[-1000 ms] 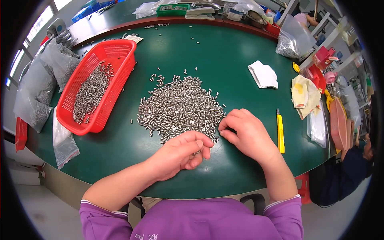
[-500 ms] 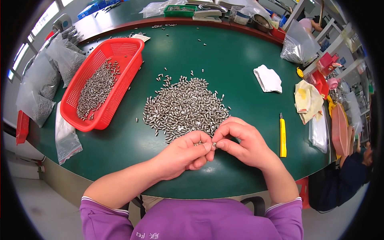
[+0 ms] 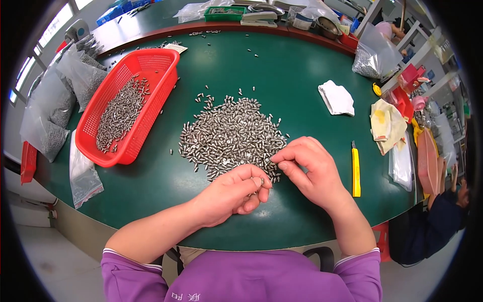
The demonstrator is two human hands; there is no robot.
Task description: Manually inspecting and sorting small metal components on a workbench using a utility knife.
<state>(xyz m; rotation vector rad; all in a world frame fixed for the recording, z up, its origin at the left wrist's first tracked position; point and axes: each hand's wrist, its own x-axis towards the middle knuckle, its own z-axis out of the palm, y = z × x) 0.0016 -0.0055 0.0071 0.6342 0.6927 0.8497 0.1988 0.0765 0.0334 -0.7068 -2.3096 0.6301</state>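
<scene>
Head view shows both hands at the 6 o'clock edge of the pile of small metal parts (image 3: 231, 136) on the green table (image 3: 302, 90). Left hand (image 3: 229, 194) has fingers curled together, pinching a small part at its fingertips. Right hand (image 3: 309, 171) has thumb and forefinger closed together, touching the pile's edge; a yellow knife (image 3: 355, 171) lies at its 3 o'clock.

Bare green table (image 3: 282, 80) lies open beyond the screw pile (image 3: 231, 138); red basket (image 3: 132, 105) blocks left.
</scene>
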